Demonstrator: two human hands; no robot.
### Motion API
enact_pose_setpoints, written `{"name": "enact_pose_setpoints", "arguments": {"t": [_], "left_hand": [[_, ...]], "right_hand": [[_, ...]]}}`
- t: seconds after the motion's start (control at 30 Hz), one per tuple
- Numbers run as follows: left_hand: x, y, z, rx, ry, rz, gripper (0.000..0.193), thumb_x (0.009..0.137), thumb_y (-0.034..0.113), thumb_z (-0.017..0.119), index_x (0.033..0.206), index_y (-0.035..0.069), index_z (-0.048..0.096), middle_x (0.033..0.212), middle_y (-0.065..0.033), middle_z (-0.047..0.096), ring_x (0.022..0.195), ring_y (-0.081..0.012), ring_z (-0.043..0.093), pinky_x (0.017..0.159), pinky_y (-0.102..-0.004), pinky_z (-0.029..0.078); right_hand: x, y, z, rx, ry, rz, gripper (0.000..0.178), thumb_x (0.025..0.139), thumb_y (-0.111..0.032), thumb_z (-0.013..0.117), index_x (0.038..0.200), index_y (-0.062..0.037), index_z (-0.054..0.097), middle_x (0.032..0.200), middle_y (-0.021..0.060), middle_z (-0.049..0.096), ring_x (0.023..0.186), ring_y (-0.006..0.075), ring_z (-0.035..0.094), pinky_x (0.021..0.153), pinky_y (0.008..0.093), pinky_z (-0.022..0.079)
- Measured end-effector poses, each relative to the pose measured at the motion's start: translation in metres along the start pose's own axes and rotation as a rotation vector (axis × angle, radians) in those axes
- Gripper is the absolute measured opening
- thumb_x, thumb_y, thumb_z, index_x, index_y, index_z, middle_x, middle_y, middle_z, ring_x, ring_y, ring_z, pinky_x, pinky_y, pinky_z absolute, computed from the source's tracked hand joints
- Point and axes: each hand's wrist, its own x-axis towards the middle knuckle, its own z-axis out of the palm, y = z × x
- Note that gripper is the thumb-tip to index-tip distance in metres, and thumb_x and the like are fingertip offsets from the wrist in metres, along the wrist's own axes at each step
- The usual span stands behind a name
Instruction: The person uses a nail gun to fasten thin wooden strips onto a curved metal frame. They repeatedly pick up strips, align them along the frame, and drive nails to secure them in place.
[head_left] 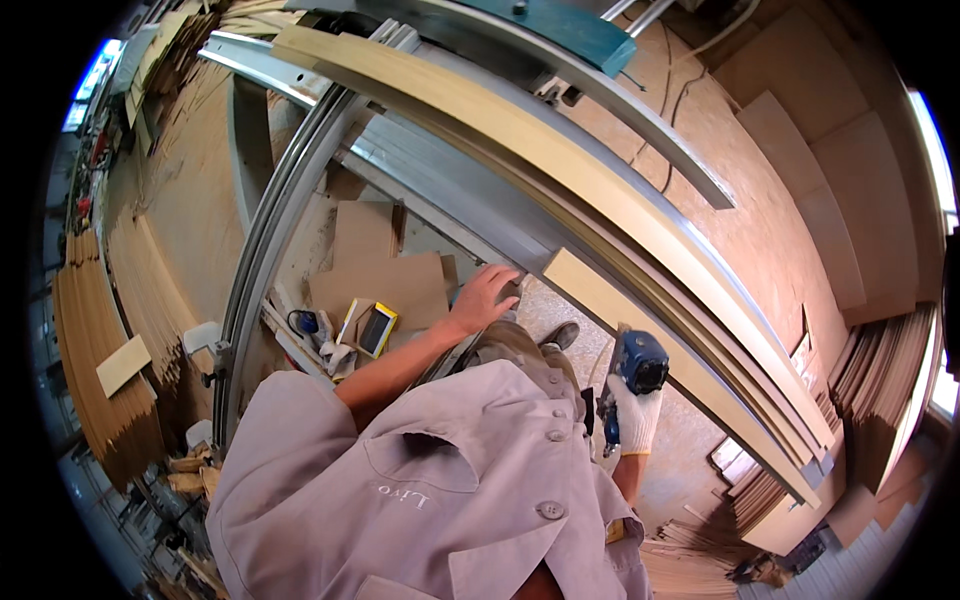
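Power tool, blue/black, chunky (643, 358), right of ctr, w/ white-gloved R hand (634, 410) wrapped round it, by long pale-wood strip (595, 293); best held square to edge. Bare L hand (487, 297), nr ctr, half-curled, grip unclear; park well clear.

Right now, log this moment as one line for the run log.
right hand: white glove, holding blue power tool beside pale board | left hand: bare, curled near metal table, contact unclear

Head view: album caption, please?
Gloved right hand holding a blue power tool at a pale board, bare left hand near the board's end.
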Motion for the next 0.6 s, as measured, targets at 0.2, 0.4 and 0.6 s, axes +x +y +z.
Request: {"name": "enact_pose_setpoints", "arguments": {"t": [0.2, 0.4, 0.6], "left_hand": [[0.092, 0.088, 0.04, 0.155, -0.241, 0.457, 0.077, 0.07, 0.027, 0.088, 0.136, 0.003, 0.056, 0.134, -0.0138, 0.059, 0.13, -0.0334, 0.052, 0.112, -0.0455, 0.041], [0.128, 0.109, 0.116, 0.447, -0.514, 0.555, 0.076, 0.061, 0.015, 0.088, 0.128, 0.003, 0.056, 0.12, -0.0131, 0.059, 0.115, -0.0326, 0.057, 0.098, -0.0455, 0.046], [0.13, 0.11, 0.12, 0.487, -0.529, 0.518, 0.071, 0.056, 0.006, 0.086, 0.121, 0.001, 0.057, 0.114, -0.0178, 0.058, 0.11, -0.0385, 0.056, 0.095, -0.046, 0.049]], "right_hand": [[-0.019, 0.04, -0.061, -0.045, 0.055, 0.239, 0.015, 0.082, -0.016, 0.076, 0.086, -0.002, 0.074, 0.069, 0.0019, 0.067, 0.061, 0.0111, 0.062, 0.057, 0.032, 0.048], [-0.021, 0.082, -0.111, 0.071, 0.146, 0.165, 0.018, 0.081, -0.017, 0.079, 0.08, -0.0011, 0.071, 0.065, 0.002, 0.064, 0.053, 0.0114, 0.058, 0.049, 0.0318, 0.045], [-0.027, 0.137, -0.17, 0.204, 0.216, 0.078, 0.031, 0.077, -0.021, 0.082, 0.099, 0.0005, 0.075, 0.083, 0.0068, 0.075, 0.076, 0.0157, 0.069, 0.072, 0.0349, 0.055]]}}
